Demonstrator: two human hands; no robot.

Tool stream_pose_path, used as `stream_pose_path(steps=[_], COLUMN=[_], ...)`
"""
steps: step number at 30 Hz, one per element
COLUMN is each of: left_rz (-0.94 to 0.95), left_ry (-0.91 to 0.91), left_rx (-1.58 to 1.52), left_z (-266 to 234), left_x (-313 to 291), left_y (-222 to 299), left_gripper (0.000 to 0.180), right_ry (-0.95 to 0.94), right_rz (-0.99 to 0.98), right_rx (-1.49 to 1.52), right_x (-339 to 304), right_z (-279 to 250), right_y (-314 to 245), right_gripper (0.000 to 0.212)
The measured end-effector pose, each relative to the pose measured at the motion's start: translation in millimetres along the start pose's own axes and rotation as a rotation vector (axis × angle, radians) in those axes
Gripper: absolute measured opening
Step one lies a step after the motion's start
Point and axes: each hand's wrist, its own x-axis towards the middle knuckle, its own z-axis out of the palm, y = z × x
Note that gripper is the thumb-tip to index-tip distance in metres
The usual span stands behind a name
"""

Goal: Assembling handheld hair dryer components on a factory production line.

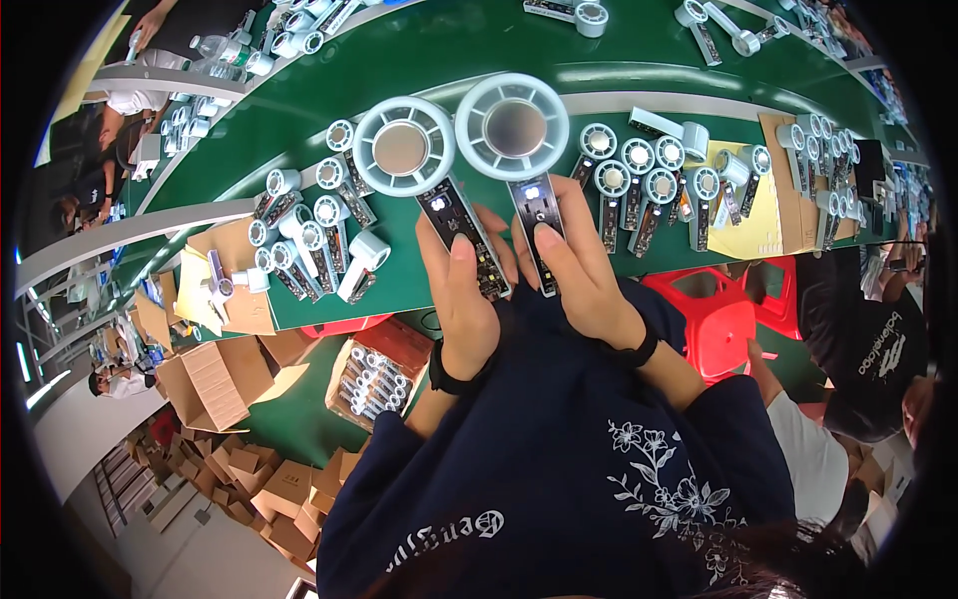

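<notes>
My left hand [462, 285] is closed round the handle of a white handheld fan [403, 150], thumb on its bare circuit board. A second handheld fan [512, 128] of the same kind is gripped in my right hand [582, 265], thumb also on its board. Both fans stand side by side over the green table [399, 270], round heads pointing away from me. Each head has a spoked pale ring round a metallic centre disc. A small light glows on each board. My fingers behind the handles are partly hidden.
Similar fans lie in a group on the left [311, 240] and another on the right [649, 180]. Cardboard and yellow paper [753, 220] lie at the right. Below the table are a box of fans [371, 384], an open carton [218, 384] and red stools [720, 324]. Other people sit nearby.
</notes>
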Motion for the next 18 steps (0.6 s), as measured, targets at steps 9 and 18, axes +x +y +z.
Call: stream_pose_path(steps=[9, 18], left_rz=[-0.015, -0.03], left_ry=[-0.074, -0.059], left_rx=[-0.021, -0.046], left_z=[-4.9, -0.3], left_x=[4.7, 4.5], left_y=[0.9, -2.1], left_gripper=[0.051, 0.051], right_ry=[-0.021, 0.001], right_rz=[-0.006, -0.027], right_rx=[0.031, 0.039], right_x=[-1.5, 0.5], right_z=[-6.8, -6.4], right_y=[2.4, 4.7], right_gripper=[0.039, 0.039])
